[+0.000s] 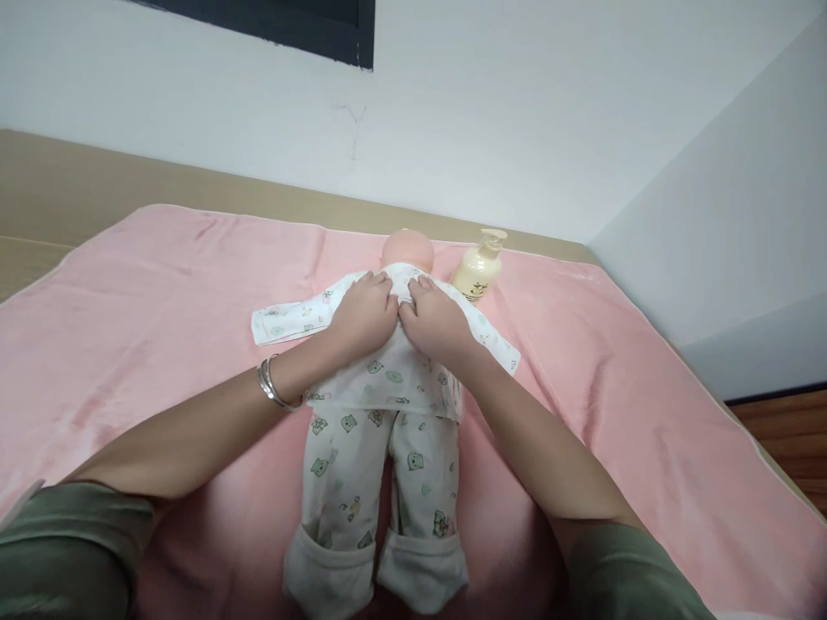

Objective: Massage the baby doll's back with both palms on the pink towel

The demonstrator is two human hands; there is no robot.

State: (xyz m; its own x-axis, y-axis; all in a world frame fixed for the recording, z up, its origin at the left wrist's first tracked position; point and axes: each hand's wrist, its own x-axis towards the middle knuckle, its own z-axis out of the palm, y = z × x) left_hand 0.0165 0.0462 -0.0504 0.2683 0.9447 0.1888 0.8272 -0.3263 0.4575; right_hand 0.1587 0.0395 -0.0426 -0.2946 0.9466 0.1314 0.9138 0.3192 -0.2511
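A baby doll lies stretched out on the pink sheet, its bald head (408, 250) at the far end. I cannot tell whether it faces up or down. It wears a white printed long-sleeved shirt (394, 375) and matching trousers (349, 469) with turned-up cuffs. My left hand (368, 312) and my right hand (436, 319) rest side by side on the upper part of the shirt, just below the head. Both hands have curled fingers closed on the cloth near the neckline, thumbs almost meeting in the middle. The hands partly cover the fabric under them.
A cream pump bottle (476, 269) stands just right of the doll's head. The pink sheet (194, 362) spreads over a wooden surface (129, 176) that shows along the back. White walls (517, 112) rise behind and at the right, with a dark-framed opening (310, 26) above.
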